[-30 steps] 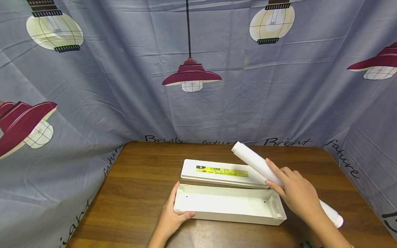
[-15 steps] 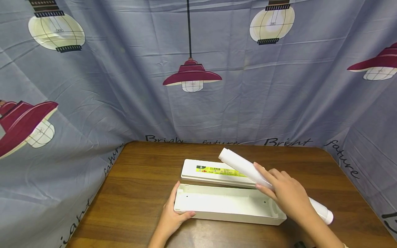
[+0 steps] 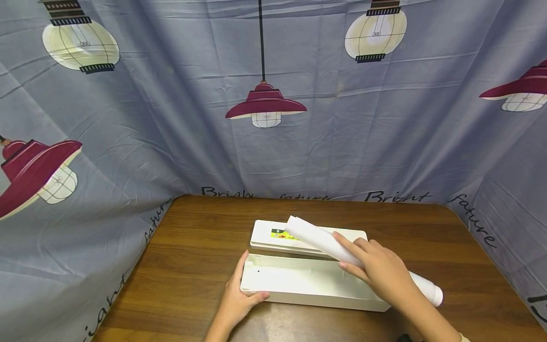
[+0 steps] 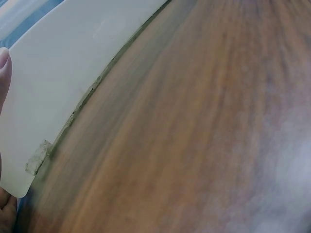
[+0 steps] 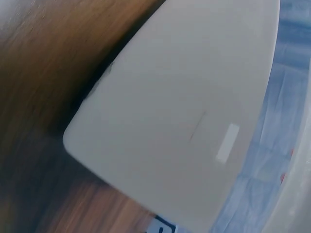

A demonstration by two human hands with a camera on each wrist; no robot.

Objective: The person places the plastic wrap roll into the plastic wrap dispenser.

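My left hand (image 3: 237, 298) grips the left end of a long white open box (image 3: 318, 300), its thumb against the front wall. Several inches right, my right hand (image 3: 381, 271) holds a white roll of cling film (image 3: 314, 236) around its middle. The roll slants above the box, its left end higher up in view, over the box lid (image 3: 264, 233). In the left wrist view the outer wall of the box (image 4: 73, 68) shows beside a fingertip. The right wrist view has the box wall (image 5: 180, 111) and a pale edge of the roll (image 5: 297, 194). The hand and roll hide the box's right end.
The lid, with a yellow-green label, lies just behind the box on the brown wooden table (image 3: 183, 266). A blue-grey curtain (image 3: 192, 118) printed with lamps hangs around the table's back and sides. A small dark thing (image 3: 403, 338) sits at the bottom edge.
My right hand has carried the roll left and slightly down, from right of the box to above its right part. The left hand and the box stay in place.
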